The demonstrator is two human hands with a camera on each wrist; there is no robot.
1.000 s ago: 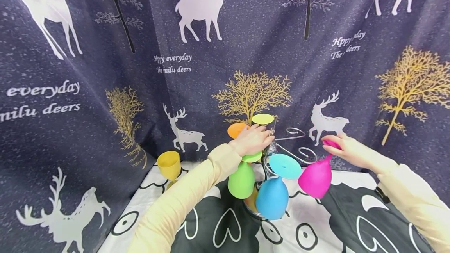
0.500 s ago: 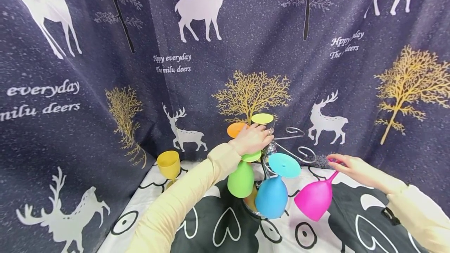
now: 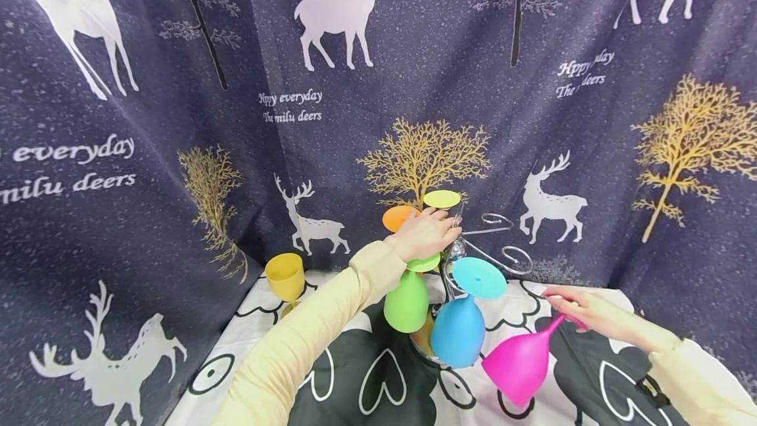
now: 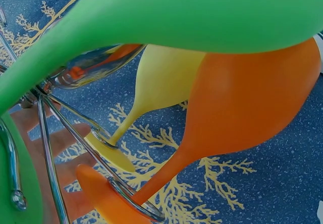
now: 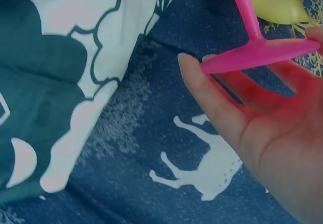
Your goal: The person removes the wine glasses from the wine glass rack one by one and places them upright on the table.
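Note:
A silver metal wine glass rack stands mid-table with coloured glasses hung upside down by their bases. My left hand rests on its top, fingers stretched across the metal arms. Around that hand hang a green glass, an orange glass and a yellow glass; nearest me hangs a blue glass. To the right, my right hand pinches a pink wine glass by its round foot. Its bowl tilts down and left, apart from the rack.
Two curled arms on the rack's right side bear no glass. A mustard-yellow goblet stands upright at the table's back left. A black-and-white patterned cloth covers the table, and a dark deer-print curtain hangs close behind.
My right hand has moved down and slightly right, lowering the pink wine glass away from the rack toward me and tilting it more. The left hand and the rack have stayed put.

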